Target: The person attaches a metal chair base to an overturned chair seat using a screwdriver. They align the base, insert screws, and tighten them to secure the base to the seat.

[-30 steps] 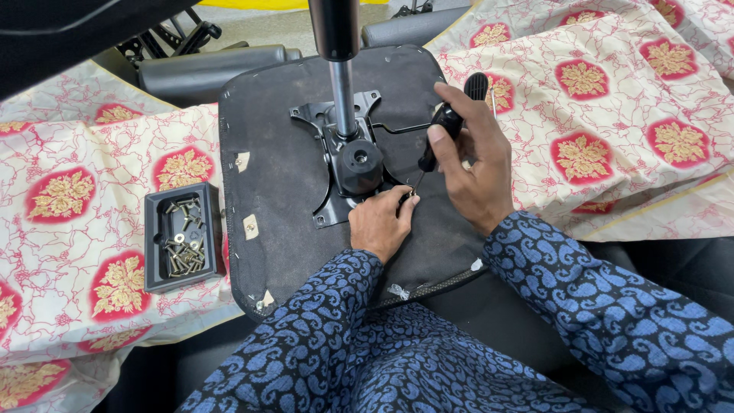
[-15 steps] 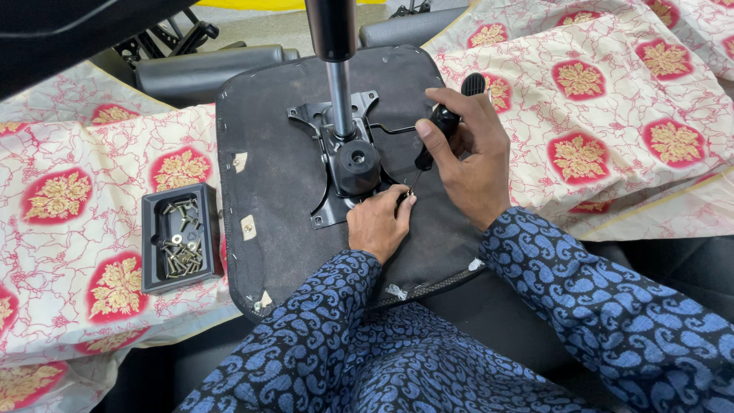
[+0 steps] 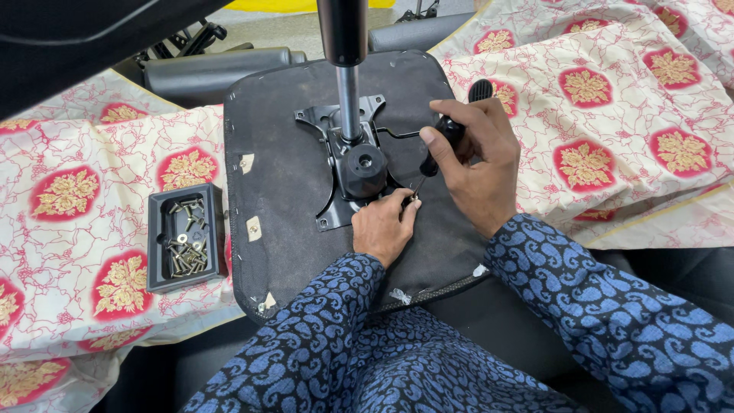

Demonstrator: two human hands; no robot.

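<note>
An upturned black chair seat [image 3: 283,183] lies on patterned cloth, with a black metal mechanism plate [image 3: 348,157] and an upright gas cylinder [image 3: 344,46] at its middle. My right hand [image 3: 478,164] grips the black handle of a screwdriver [image 3: 443,141], whose tip points down at the plate's near right corner. My left hand [image 3: 384,226] pinches a small screw [image 3: 414,200] right at that tip, fingers resting on the seat.
A black tray [image 3: 160,237] with several screws and washers sits on the cloth left of the seat. Red-and-cream patterned cloth [image 3: 612,115] covers the surface. Black chair parts [image 3: 214,73] lie beyond the seat.
My right hand and the screwdriver have shifted slightly left and tilted more upright over the plate's corner. My left hand stays at the screw.
</note>
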